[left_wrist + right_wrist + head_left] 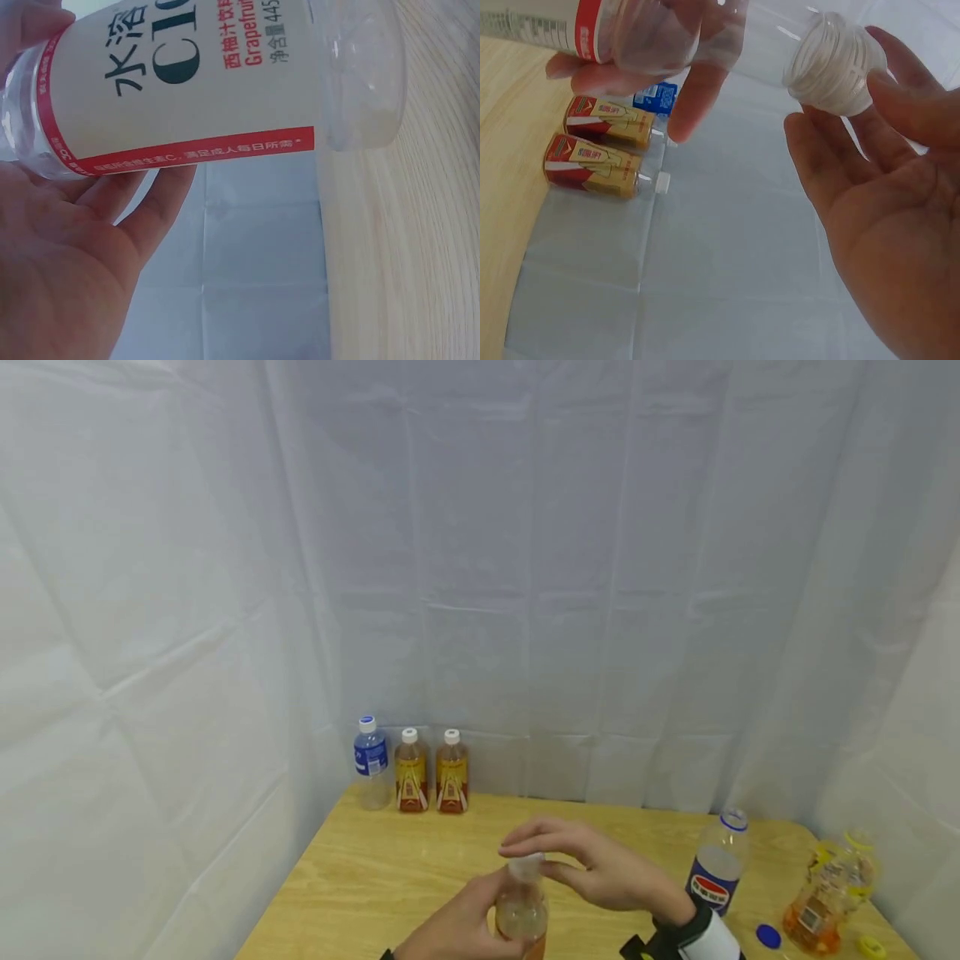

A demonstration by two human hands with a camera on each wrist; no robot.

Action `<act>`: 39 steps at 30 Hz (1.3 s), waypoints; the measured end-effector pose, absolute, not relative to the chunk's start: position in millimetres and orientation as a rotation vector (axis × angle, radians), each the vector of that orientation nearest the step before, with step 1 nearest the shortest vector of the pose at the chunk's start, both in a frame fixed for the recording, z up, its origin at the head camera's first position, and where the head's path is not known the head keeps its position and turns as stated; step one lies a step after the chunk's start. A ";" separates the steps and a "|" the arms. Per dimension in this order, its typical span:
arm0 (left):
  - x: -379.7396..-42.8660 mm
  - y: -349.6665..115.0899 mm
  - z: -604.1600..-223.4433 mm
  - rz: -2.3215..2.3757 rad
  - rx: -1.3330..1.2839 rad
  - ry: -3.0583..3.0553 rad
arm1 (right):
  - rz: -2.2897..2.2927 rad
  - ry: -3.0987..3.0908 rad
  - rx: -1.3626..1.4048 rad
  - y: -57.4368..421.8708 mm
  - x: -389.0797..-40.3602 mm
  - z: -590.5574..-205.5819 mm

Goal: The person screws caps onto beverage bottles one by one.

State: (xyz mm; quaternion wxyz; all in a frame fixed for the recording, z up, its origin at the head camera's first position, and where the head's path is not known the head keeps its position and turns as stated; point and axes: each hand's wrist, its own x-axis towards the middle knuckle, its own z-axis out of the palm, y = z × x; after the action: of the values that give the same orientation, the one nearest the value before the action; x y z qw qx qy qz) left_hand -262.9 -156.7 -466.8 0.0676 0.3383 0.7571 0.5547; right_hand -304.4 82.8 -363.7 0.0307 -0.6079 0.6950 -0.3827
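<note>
A clear plastic bottle (522, 913) stands roughly upright in the left hand (467, 923), well apart from the back edge of the table (360, 881). Its cream label (157, 112) carries large dark lettering, red print and red bands; its whitish, ridged neck end (836, 67) lies between the right hand's (600, 866) thumb and fingers.

Far left on the desk (360, 893) there are three bottles: one blue-labelled bottle (371, 760) and two yellow-and-red-labelled bottles (412, 781), with three white caps (409, 736) among them, one apiece. At the near middle there is one Grapefruit juice bottle (187, 82) with two hands, one left hand (468, 927) and one right hand (611, 868). At the right there are two more bottles, one navy-labelled bottle (716, 868) and one orange-liquid bottle (813, 918), plus two loose caps: one blue cap (768, 936), one yellow cap (871, 947).
</note>
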 end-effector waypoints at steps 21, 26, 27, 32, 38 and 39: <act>-265.5 -151.0 -467.7 1.618 1.122 2.526 | -1.216 2.632 -1.617 76.0 -295.1 -374.0; -264.2 -149.6 -466.7 1.636 1.097 2.531 | -1.229 2.685 -1.607 72.7 -292.2 -375.4; -263.9 -149.5 -466.6 1.634 1.094 2.525 | -1.231 2.667 -1.634 73.1 -292.4 -375.4; -264.0 -150.9 -465.7 1.629 1.089 2.427 | -1.266 2.474 -1.818 78.2 -296.4 -375.0; -262.3 -152.9 -464.3 1.667 1.036 2.227 | -1.320 2.201 -2.049 79.3 -303.1 -376.9; -261.7 -153.1 -464.4 1.673 1.018 2.193 | -1.336 2.145 -2.060 79.5 -303.6 -377.1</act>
State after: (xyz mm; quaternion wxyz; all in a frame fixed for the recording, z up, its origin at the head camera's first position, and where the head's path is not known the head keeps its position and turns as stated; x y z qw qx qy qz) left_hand -261.7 -153.1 -464.4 0.1005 0.3446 0.7421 0.5660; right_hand -303.6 79.5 -377.1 -0.0595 -0.6307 0.6567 -0.4091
